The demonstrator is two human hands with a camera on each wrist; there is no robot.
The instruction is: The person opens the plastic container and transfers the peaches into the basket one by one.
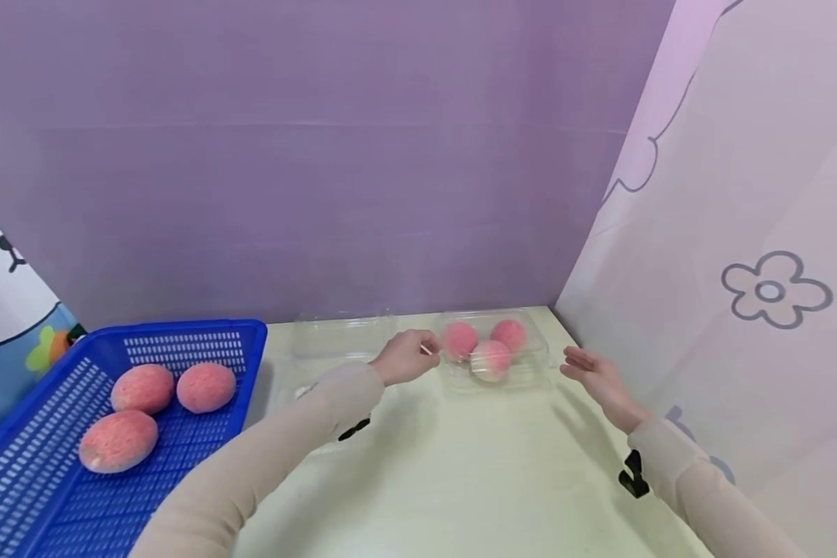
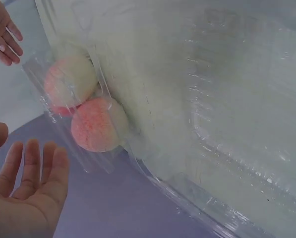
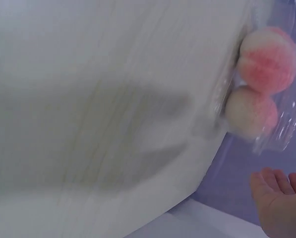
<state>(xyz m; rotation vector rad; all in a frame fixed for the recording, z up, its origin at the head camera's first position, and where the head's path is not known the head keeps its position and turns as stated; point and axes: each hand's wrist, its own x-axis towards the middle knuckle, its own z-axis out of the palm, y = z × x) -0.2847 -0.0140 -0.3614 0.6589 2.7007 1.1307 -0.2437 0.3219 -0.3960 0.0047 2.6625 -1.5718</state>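
Note:
Three pink and white peaches (image 1: 491,358) sit in a clear plastic container (image 1: 460,381) at the back of the table. Beside its left edge is my left hand (image 1: 406,358), which the left wrist view shows with fingers loosely extended and nothing in them. My right hand (image 1: 604,387) hovers just off the container's right side, its fingers nearly straight and the palm turned inward. Two peaches (image 3: 267,60) show in the right wrist view, apart from the right hand's fingertips. Neither hand visibly grips anything.
A blue plastic basket (image 1: 254,364) at the left holds three more peaches (image 1: 206,387). Another clear container (image 1: 342,337) lies behind my left forearm, partly hidden. A purple wall (image 1: 321,194) backs the pale table (image 1: 488,465), and a flowered sheet (image 1: 704,194) hangs at the right.

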